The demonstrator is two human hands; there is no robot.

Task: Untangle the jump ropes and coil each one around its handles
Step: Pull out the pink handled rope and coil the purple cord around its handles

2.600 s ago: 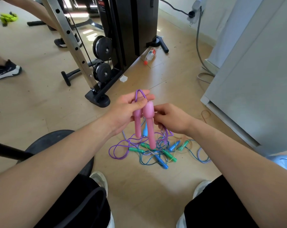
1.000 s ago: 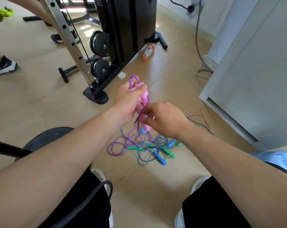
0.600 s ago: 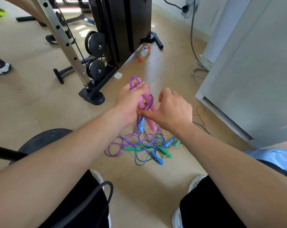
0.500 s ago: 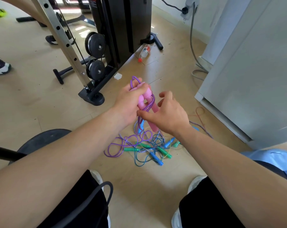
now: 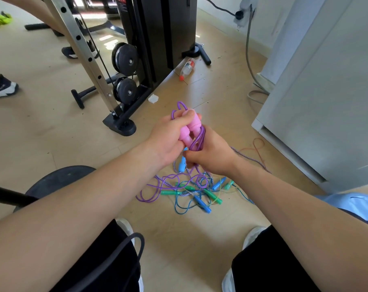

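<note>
Holding the two pink handles side by side in the left grip, curled tight round them, long axis slanting up and away from the body. Pinching a loop of purple rope in the right grip, just below and right of the handles, touching them (one turn of cord lying across the pair). Trailing down from there into the tangled pile on the floor, directly beneath both hands. Probably mid-wrap, though hard to tell how many turns sit on. Next, likely carrying cord across the handles' axis with the right, nearer the slack.
</note>
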